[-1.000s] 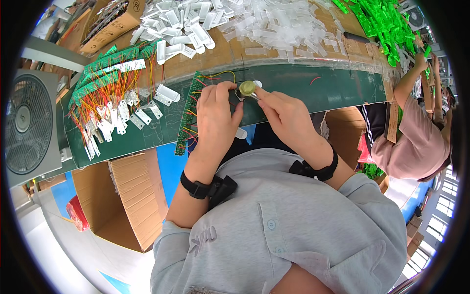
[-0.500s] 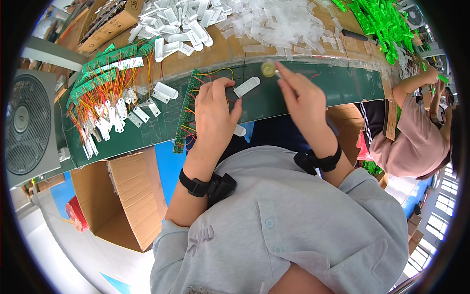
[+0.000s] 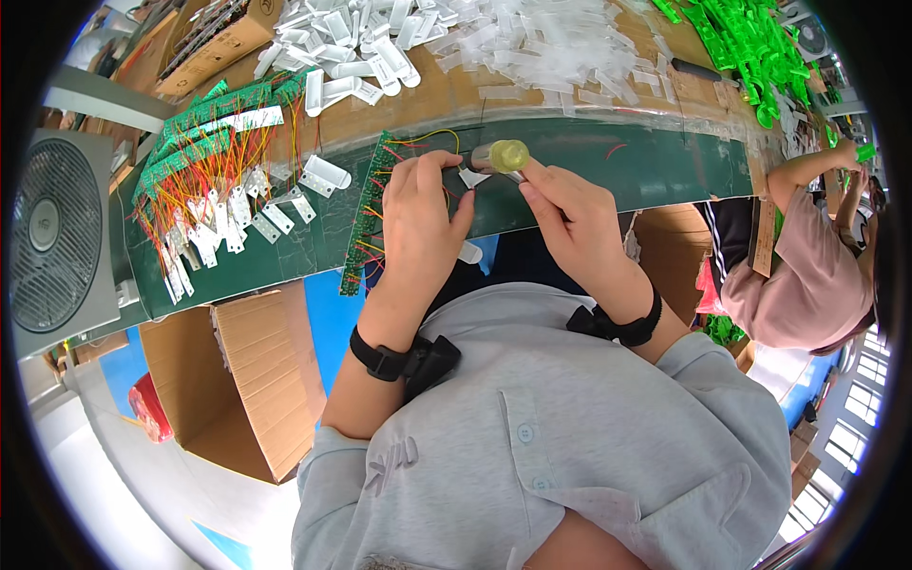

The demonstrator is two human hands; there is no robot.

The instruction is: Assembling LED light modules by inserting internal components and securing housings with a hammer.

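My right hand (image 3: pixel 575 214) grips the thin handle of a small hammer (image 3: pixel 510 156) with a yellow translucent head. The hammer's head is over a white plastic piece (image 3: pixel 472 178) and hides most of it. My left hand (image 3: pixel 418 209) pinches at the near end of that piece between thumb and forefinger. Beside my left hand, a long green circuit board strip (image 3: pixel 359 223) with red and yellow wires lies across the bench. Another white piece (image 3: pixel 470 253) shows partly below my left thumb, at the bench edge.
Wired green boards with white pieces (image 3: pixel 223 214) lie at left, near a fan (image 3: pixel 57 228). White housings (image 3: pixel 366 57), clear strips (image 3: pixel 551 47) and green parts (image 3: pixel 741 47) are piled at the back. Cardboard boxes (image 3: pixel 266 380) stand below; a co-worker (image 3: pixel 807 275) sits at right.
My right hand has brought the hammer down and slightly left, from beside the white piece to over it. My left hand has stayed nearly in place.
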